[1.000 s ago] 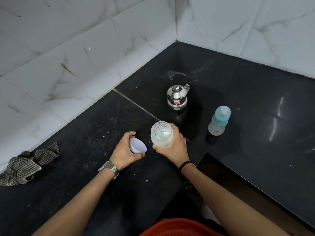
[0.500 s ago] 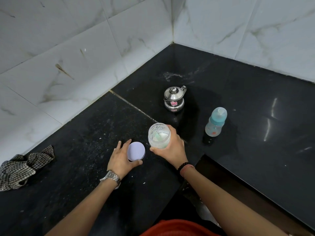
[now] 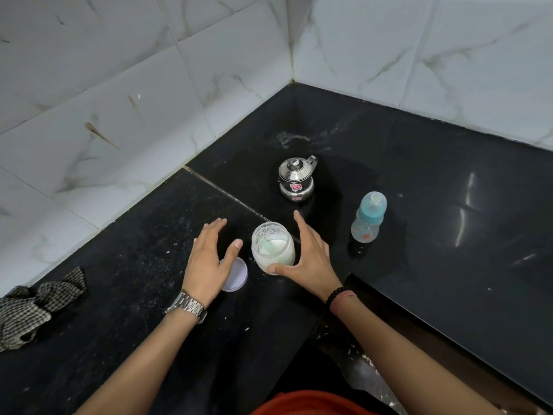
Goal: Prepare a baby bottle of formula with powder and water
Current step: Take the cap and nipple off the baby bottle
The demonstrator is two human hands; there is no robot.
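A clear jar (image 3: 273, 249) of white powder stands open on the black counter, with a pale green scoop inside it. Its white lid (image 3: 236, 274) lies flat on the counter just left of the jar, partly under my left hand (image 3: 209, 262), which hovers open above it. My right hand (image 3: 305, 256) is open beside the jar's right side, its thumb touching the jar's base and its fingers spread away. A capped baby bottle (image 3: 368, 217) with a blue collar stands to the right. A small steel kettle (image 3: 296, 178) with its lid on stands behind the jar.
A checked cloth (image 3: 33, 304) lies crumpled at the left by the tiled wall. The black counter (image 3: 449, 235) forms an L around a recess at the lower right, with white tiled walls meeting in a corner behind.
My left hand set the lid flat on the counter and let go, fingers now spread. My right hand loosened its grip on the jar and opened beside it.
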